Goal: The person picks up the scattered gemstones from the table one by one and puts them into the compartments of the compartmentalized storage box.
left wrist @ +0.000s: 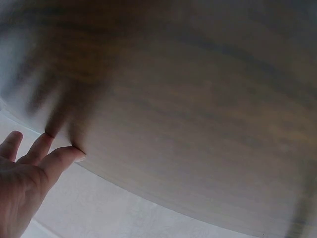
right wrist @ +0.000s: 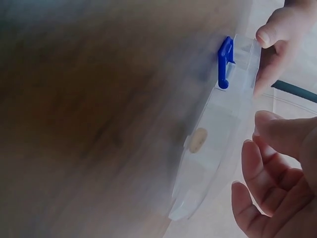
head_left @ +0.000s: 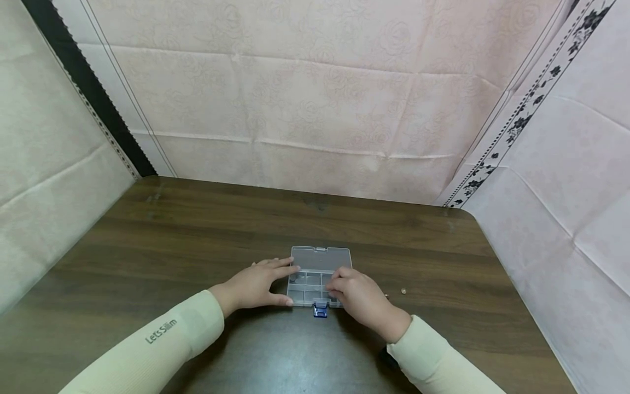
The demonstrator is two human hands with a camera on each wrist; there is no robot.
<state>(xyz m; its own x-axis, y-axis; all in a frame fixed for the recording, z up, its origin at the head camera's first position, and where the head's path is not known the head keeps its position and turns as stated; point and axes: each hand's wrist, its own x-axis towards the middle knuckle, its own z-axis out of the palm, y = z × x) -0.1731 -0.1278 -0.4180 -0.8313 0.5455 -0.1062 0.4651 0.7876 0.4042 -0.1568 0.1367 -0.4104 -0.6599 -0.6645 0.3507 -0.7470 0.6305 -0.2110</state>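
Observation:
A clear plastic compartment box lies on the table with its lid folded back. A blue latch hangs at its near side. Spread fingers of my left hand touch the box's left edge with thumb and fingertips. Over the right compartments is my right hand, its fingers bent; the right wrist view shows thumb and fingertips close together, and whether something tiny is between them is unclear. A tan oval piece shows at the box wall. Something small sits in the upper left compartment, too indistinct to name.
A small shiny bead-like piece lies on the brown wooden table to the right. Another tiny piece shows beside my right hand. Patterned cloth hangs behind the table and along both sides.

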